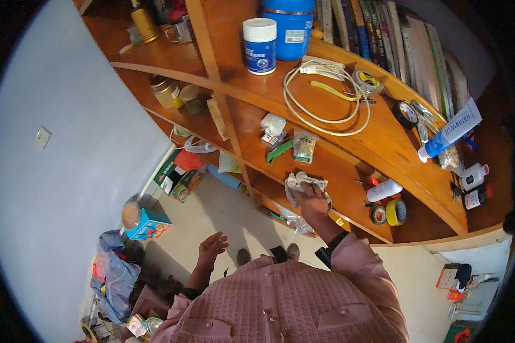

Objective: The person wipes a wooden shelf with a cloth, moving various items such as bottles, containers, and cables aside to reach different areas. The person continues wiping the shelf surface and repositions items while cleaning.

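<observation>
My right hand [312, 198] presses a crumpled pale cloth [299, 183] against the front part of a wooden shelf board [341, 182]. Just behind the cloth lies a clear packet of cotton swabs [304, 146]. A green-handled tool [279, 151] rests beside that packet, with a white plastic bundle [273, 124] farther back. To the right of the hand are a white bottle [384, 190], a yellow tape roll [396, 212] and a darker tape roll [378, 215]. Over the floor, my left hand [213, 248] hangs with its fingers apart, holding nothing.
The shelf above carries a coiled white cable [285, 96], a white-lidded blue jar [260, 47], a larger blue container [289, 28] and a toothpaste tube [450, 129]. Books [395, 43] stand behind. An upright divider [229, 118] splits the shelves. Boxes [150, 224] sit on the floor at left.
</observation>
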A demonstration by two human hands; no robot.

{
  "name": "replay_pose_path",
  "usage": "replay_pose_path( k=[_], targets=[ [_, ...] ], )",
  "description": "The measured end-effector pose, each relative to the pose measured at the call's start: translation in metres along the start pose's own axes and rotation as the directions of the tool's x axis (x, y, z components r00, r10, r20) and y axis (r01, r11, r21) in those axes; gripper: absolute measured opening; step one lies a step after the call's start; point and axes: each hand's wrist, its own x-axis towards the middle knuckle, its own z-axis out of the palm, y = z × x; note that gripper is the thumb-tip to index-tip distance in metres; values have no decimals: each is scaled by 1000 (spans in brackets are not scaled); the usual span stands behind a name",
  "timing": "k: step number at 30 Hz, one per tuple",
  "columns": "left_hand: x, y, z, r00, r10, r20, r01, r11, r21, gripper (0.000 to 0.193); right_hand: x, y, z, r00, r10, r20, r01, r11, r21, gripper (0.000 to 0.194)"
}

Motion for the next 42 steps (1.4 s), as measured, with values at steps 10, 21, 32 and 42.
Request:
replay_pose_path(
  k=[10,21,32,42],
  targets=[
    [-13,-11,-26,996,-9,-86,10,1000,5,45,67,-67,-24,1000,6,10,-11,836,549,36],
    [-29,-22,-57,985,-44,-168,44,999,-4,48,87,-79,6,994,10,112,-26,989,147,33],
    [19,13,-3,999,4,43,-9,992,129,48,-9,-13,-26,987,153,51,-161,950,269,39],
    [70,94,138,821,167,545,-351,901,253,39,-98,39,-66,941,337,-14,-329,926,186,36]
  ],
)
